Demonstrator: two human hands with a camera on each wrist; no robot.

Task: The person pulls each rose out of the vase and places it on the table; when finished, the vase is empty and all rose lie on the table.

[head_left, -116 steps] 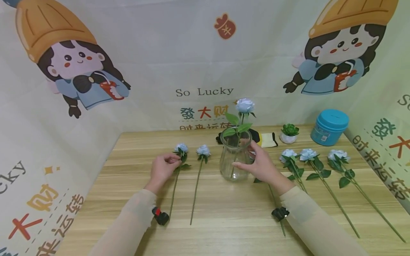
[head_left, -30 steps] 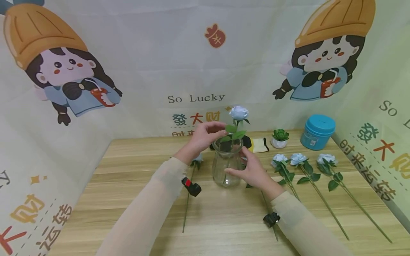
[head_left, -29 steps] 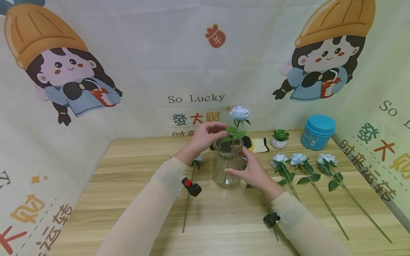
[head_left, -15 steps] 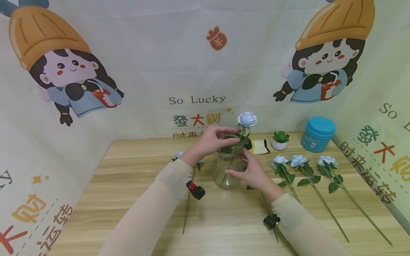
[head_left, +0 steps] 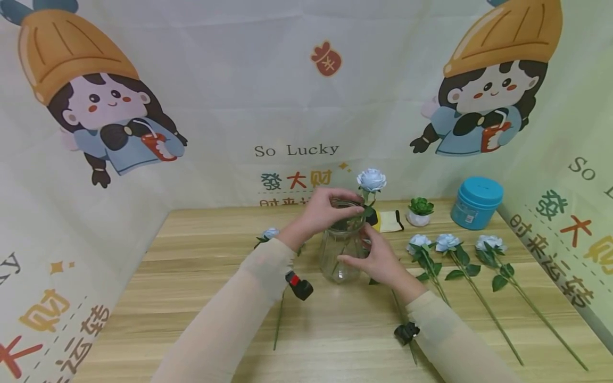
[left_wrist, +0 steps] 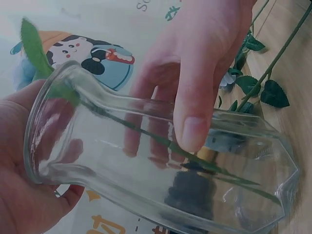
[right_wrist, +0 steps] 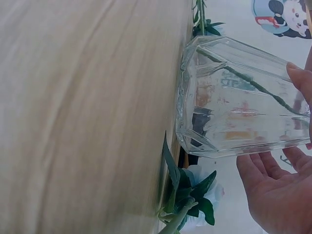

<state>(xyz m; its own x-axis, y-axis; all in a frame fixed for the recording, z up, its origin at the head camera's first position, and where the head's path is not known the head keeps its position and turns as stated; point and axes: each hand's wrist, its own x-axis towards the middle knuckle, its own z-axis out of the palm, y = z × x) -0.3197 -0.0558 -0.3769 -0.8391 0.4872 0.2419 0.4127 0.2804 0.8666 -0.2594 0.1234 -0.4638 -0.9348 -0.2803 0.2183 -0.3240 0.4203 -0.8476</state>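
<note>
My left hand (head_left: 326,210) curls round the rim of a clear glass vase (head_left: 339,260), fingers behind and thumb in front. Lower on the vase's right side, my right hand (head_left: 383,260) holds its body between thumb and fingers. A pale blue rose (head_left: 371,181) leans right out of the mouth. In the left wrist view its green stem (left_wrist: 161,141) runs slantwise inside the glass. Partly behind the left arm lie two more roses, with one bloom (head_left: 270,233) showing. Another rose stem (head_left: 397,303) lies under the right forearm.
Several pale blue roses (head_left: 447,243) lie at the right of the wooden table (head_left: 191,266). Behind them stand a small potted succulent (head_left: 420,211) and a blue lidded tub (head_left: 477,203). A black, yellow and cream object (head_left: 390,221) lies behind the vase.
My left hand has left the leftmost lying rose and come to the vase's rim, then shifted slightly right. The rose in the vase now leans farther right, its leaves turned. The right hand keeps its hold.
</note>
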